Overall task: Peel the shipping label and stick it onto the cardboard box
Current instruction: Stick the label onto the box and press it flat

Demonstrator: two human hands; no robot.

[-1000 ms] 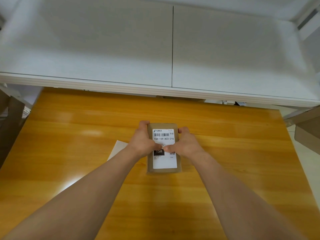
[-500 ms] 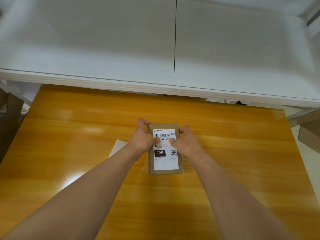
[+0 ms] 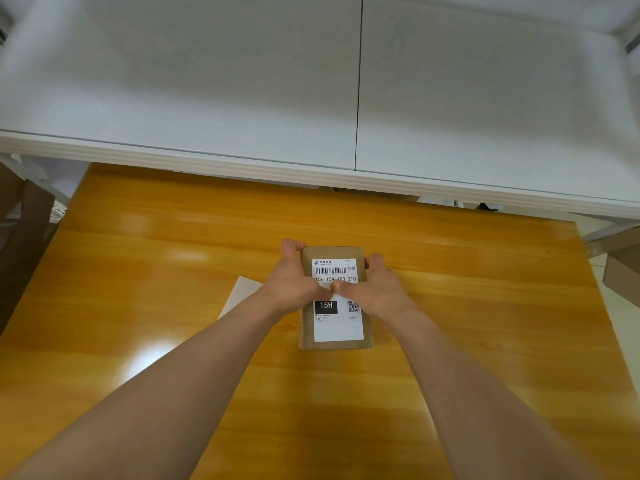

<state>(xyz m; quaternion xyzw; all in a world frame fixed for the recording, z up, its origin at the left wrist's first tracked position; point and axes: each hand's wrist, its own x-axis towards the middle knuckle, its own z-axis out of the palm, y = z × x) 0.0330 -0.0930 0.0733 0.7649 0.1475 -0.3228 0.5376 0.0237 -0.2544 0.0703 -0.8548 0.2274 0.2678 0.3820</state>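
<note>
One head-worn wide-angle camera looks forward and down, close above the glossy orange wooden table (image 3: 156,271) and white shelf (image 3: 207,98).

**Your wooden table: one box, one sheet**

In front of you is an orange-brown wooden table (image 3: 467,323). It is glossy, its grain runs left to right, and pale patches of reflected light sit on its left half. A small brown cardboard box (image 3: 333,252) lies flat on it near the middle, with its long side pointing away from you. Just left of the box, a white sheet (image 3: 242,294) lies flat on the wood. Part of the sheet is hidden, so you cannot tell whether it touches the box. Beyond the table stands a white surface (image 3: 207,98), split by a thin dark seam. Its rounded front lip covers the wood's far edge.
</note>
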